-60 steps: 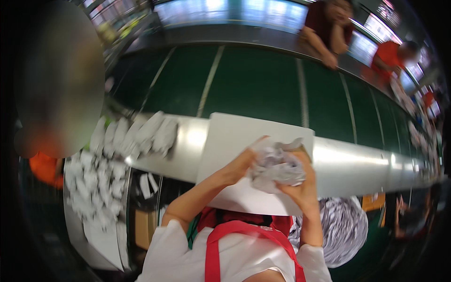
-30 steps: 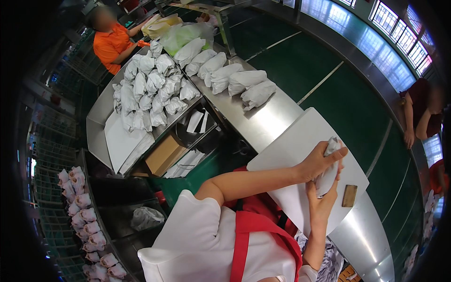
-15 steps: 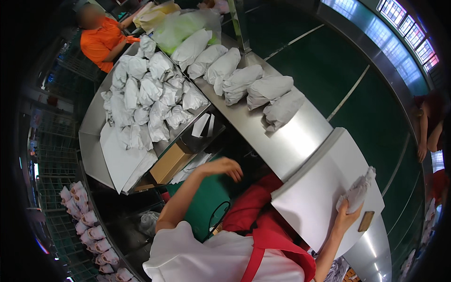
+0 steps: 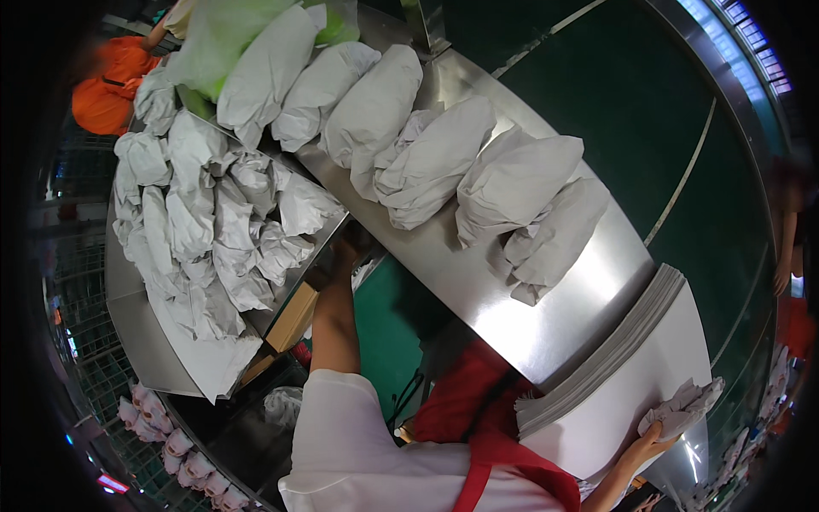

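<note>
My right hand [image 4: 647, 446] grips a small bundle wrapped in crumpled white paper [image 4: 682, 408], above the outer edge of a thick stack of white paper sheets [image 4: 610, 375]. My left arm stretches forward, and my left hand [image 4: 342, 253] is in shadow beside the corner of a metal tray [image 4: 334, 224] and past a brown cardboard box [image 4: 294, 316]. Its fingers are too dark to make out. Several larger paper-wrapped bundles [image 4: 520, 175] lie in a row along the metal counter [image 4: 512, 328].
Many white paper-wrapped bundles [image 4: 192, 222] are heaped in the tray on the left. A green translucent plastic bag [image 4: 226, 43] lies at the back. A person in orange [image 4: 111, 85] stands at the far left. Wire racks with pinkish items [image 4: 149, 414] are at lower left.
My left hand has reached forward from over the gap into the shadow by the tray's corner. My view has shifted closer to the bundles. My right hand still holds its bundle.
</note>
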A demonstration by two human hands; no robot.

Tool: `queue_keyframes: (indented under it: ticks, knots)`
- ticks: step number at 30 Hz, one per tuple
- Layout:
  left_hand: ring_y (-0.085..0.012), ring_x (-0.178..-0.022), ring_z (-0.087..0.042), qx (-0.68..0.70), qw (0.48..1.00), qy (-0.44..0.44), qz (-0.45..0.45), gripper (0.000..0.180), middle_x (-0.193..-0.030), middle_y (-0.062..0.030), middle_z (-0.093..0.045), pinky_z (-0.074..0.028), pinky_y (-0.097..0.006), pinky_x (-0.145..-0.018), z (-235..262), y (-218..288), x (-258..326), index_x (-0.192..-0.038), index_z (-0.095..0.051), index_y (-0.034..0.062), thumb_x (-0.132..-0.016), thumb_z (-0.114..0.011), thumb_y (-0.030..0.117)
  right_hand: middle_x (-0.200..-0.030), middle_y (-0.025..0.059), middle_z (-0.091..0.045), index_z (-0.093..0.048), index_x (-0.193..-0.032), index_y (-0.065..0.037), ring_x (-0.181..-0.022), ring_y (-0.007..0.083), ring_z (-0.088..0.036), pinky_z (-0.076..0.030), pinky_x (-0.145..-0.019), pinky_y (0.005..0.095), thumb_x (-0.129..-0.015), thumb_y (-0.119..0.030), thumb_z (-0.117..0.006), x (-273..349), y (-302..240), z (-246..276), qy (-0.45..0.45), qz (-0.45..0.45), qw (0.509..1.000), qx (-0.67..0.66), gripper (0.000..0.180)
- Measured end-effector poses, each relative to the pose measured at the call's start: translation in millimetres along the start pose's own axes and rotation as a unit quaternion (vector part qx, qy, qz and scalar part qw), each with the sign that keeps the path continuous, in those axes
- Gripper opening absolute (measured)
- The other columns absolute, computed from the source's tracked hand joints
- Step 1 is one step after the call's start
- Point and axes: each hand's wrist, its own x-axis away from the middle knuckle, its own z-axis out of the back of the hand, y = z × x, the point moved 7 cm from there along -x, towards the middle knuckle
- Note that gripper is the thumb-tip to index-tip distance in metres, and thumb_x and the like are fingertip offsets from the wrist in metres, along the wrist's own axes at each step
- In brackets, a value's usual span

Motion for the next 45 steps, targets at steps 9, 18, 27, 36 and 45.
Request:
queue_keyframes:
  ticks: [9, 18, 27, 36, 45]
  knots:
    - [-0.0326, -0.095, -0.056, 0.261, 0.960, -0.055, 0.084, 0.036, -0.101, -0.0141, -0.059, -0.046, -0.044, -0.083, -4, -62, -15, -0.109, -0.054, 0.0039, -0.083, -0.055, 0.029, -0.113, 0.0236, -0.052, -0.044, -0.118, 0.013, -0.098, 0.0319, -0.053, -0.042, -0.087, 0.0392, -0.080, -0.026, -0.051, 1, 13, 4, -0.053, -0.052, 0.996, 0.045, 0.055]
    - [-0.0297, -0.096, -0.057, 0.464, 0.880, -0.048, 0.089, 0.039, -0.103, -0.0119, -0.059, -0.046, -0.044, -0.084, -12, -83, -28, -0.109, -0.053, 0.0024, -0.087, -0.052, 0.035, -0.110, 0.0232, -0.053, -0.044, -0.114, 0.013, -0.097, 0.0316, -0.052, -0.043, -0.086, 0.0402, -0.084, -0.029, -0.050, 1, 5, 6, -0.025, -0.045, 0.996, 0.066, 0.052]
    - [-0.0283, -0.101, -0.055, 0.485, 0.864, -0.120, -0.059, 0.047, -0.109, -0.0110, -0.057, -0.044, -0.045, -0.088, 5, -84, -49, -0.112, -0.052, 0.0036, -0.090, -0.045, 0.045, -0.112, 0.0264, -0.052, -0.043, -0.116, 0.016, -0.095, 0.0350, -0.055, -0.043, -0.085, 0.0403, -0.077, -0.023, -0.049, -9, 3, -2, -0.048, -0.023, 0.998, 0.043, 0.055]
    - [-0.0255, -0.095, -0.051, 0.523, 0.818, -0.077, -0.227, 0.025, -0.091, -0.0071, -0.050, -0.044, -0.044, -0.088, -23, -24, -40, -0.095, -0.046, 0.0115, -0.091, -0.048, 0.036, -0.121, 0.0273, -0.048, -0.038, -0.126, 0.014, -0.107, 0.0359, -0.051, -0.039, -0.093, 0.0403, -0.076, -0.023, -0.050, -3, 17, 5, -0.030, 0.015, 0.999, 0.041, 0.063]
    - [-0.0289, -0.098, -0.050, -0.610, 0.788, -0.019, -0.084, 0.026, -0.098, -0.0097, -0.053, -0.039, -0.046, -0.090, -30, -6, -52, -0.103, -0.053, 0.0085, -0.082, -0.055, 0.024, -0.123, 0.0275, -0.047, -0.037, -0.127, 0.014, -0.110, 0.0365, -0.050, -0.039, -0.094, 0.0409, -0.077, -0.025, -0.051, -6, 11, 5, -0.048, 0.004, 0.998, 0.041, 0.065]
